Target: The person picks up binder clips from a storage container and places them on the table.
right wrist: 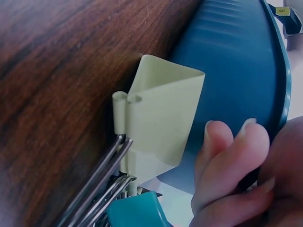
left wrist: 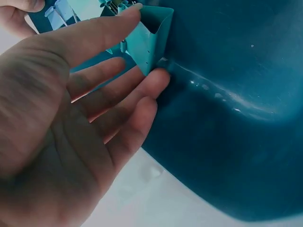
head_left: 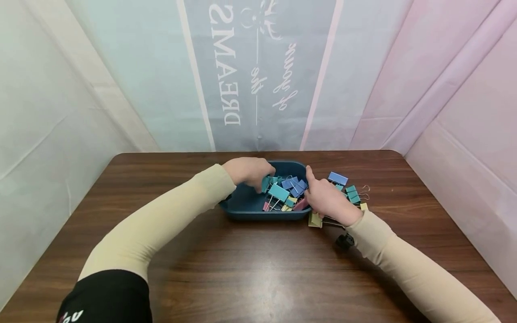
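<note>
At the centre of the frame, my left hand [head_left: 249, 172] is inside the blue bin [head_left: 266, 216], thumb and fingers lightly pinching a teal binder clip [left wrist: 156, 42] at the left edge of the clip pile [head_left: 278, 192]. My right hand [head_left: 329, 199] grips the bin's right rim, fingers curled against the outer wall. Just beside that wall, right of centre, a yellow clip [head_left: 315, 220] lies on the brown table [head_left: 258, 264]; loose blue and teal clips [head_left: 352, 194] sit farther right, beyond my knuckles.
</note>
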The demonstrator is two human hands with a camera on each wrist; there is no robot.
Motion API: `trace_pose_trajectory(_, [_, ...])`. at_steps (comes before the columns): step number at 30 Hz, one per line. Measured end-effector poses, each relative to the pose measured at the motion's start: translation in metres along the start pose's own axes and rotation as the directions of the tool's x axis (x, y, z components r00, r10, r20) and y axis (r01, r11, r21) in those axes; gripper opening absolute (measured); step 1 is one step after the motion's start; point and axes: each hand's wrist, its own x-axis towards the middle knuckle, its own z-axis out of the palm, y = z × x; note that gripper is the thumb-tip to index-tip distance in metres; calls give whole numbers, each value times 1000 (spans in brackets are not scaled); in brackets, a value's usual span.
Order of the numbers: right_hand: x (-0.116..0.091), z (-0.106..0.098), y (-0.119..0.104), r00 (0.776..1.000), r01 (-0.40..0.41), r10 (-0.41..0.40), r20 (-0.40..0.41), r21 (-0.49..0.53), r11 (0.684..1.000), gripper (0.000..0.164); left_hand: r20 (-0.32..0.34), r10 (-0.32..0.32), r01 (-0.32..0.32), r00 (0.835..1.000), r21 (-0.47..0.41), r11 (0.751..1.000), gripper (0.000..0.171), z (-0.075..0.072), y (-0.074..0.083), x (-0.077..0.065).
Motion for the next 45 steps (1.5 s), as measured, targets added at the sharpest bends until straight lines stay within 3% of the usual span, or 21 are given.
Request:
trace_pose_trajectory(9, [1,2,3,1000,6,-6,3,7,1000,74,1,1,-1,1000,124,992,69,5,5,2])
trace_pose_trajectory(15, [3,2,5,1000,10,-10,6,11,1000,75,-14,-1,4,1000,169,986,56,5,7,3])
trace_pose_trajectory(25, [1,4,5,1000,0,0,9,21,1000,75,-44,-27,27,999,0,1000,43,-7,-1,-14])
trace_pose_trajectory(33, [0,3,3,1000,-7,7,7,14,1000,75,-121,26,-33,992,-57,998,43,-16,-19,-37])
trace_pose_trajectory(39, [-1,1,4,1000,-5,5,2,13,1000,75,-248,66,-83,967,-58,995,46,-16,-25,-53])
trace_pose_trajectory(45, [1,1,3,1000,11,-11,-6,6,1000,75,-397,96,-149,913,-105,983,46,-11,-33,-70])
